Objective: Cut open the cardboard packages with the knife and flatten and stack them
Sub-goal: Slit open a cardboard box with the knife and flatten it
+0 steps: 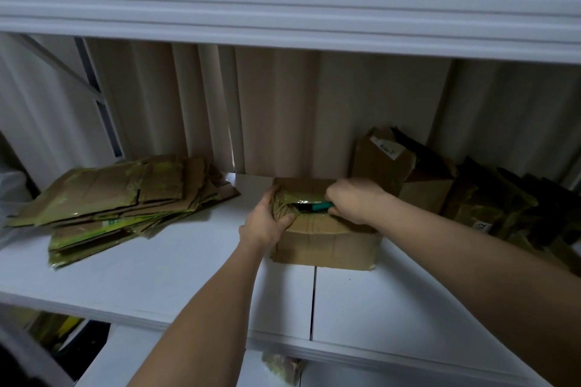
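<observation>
A brown cardboard box (pixel 323 245) with yellow-green tape on top stands on the white shelf (pixel 176 276). My left hand (pixel 265 223) grips the box's upper left corner, thumb on the near edge. My right hand (pixel 355 199) holds a teal-handled knife (pixel 317 206) over the taped top seam, the blade end pointing left into a dark slit. A stack of flattened cardboard (pixel 116 201) with yellow-green tape lies at the left of the shelf.
Several unflattened boxes (pixel 440 185) crowd the right of the shelf against a beige curtain. A white shelf beam (pixel 283 9) runs overhead. A seam (pixel 312 302) splits the shelf board. More cardboard (pixel 283 366) shows on a lower level.
</observation>
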